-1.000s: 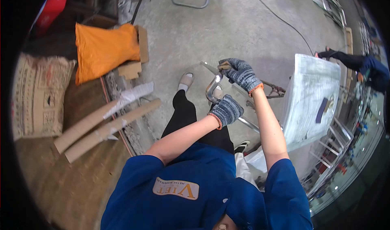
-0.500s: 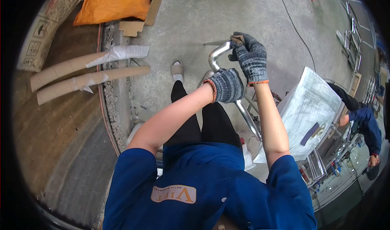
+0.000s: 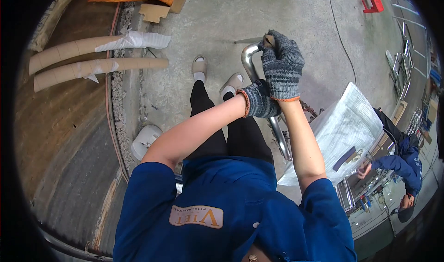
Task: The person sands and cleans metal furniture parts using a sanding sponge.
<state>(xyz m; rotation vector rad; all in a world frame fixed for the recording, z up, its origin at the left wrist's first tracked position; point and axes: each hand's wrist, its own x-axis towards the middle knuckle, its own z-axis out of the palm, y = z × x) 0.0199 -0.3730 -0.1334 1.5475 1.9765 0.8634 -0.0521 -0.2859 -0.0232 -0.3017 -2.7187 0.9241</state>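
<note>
A shiny bent metal tube [image 3: 250, 63] runs between my hands, its lower part [image 3: 280, 142] reaching down beside my right forearm. My left hand [image 3: 260, 99], in a grey knitted glove with an orange cuff, is closed around the tube's middle. Just above it, my right hand [image 3: 283, 64], gloved alike, is closed at the tube's upper bend. A small brown folded piece [image 3: 269, 41] is pinched between its thumb and fingers, against the tube. The palm side of each glove is hidden.
To the right stands a large item in clear plastic wrap [image 3: 344, 132]; a co-worker [image 3: 400, 165] reaches toward it. Two paper-wrapped curved pieces [image 3: 69, 74] lie left. Farther off are a red stool [image 3: 370, 2], a cable [image 3: 340, 35] and metal frames [image 3: 402, 63].
My right hand has tilted and come slightly closer to my left wrist, still on the tube. My view has shifted a little. The co-worker's hand has moved nearer the wrapped item.
</note>
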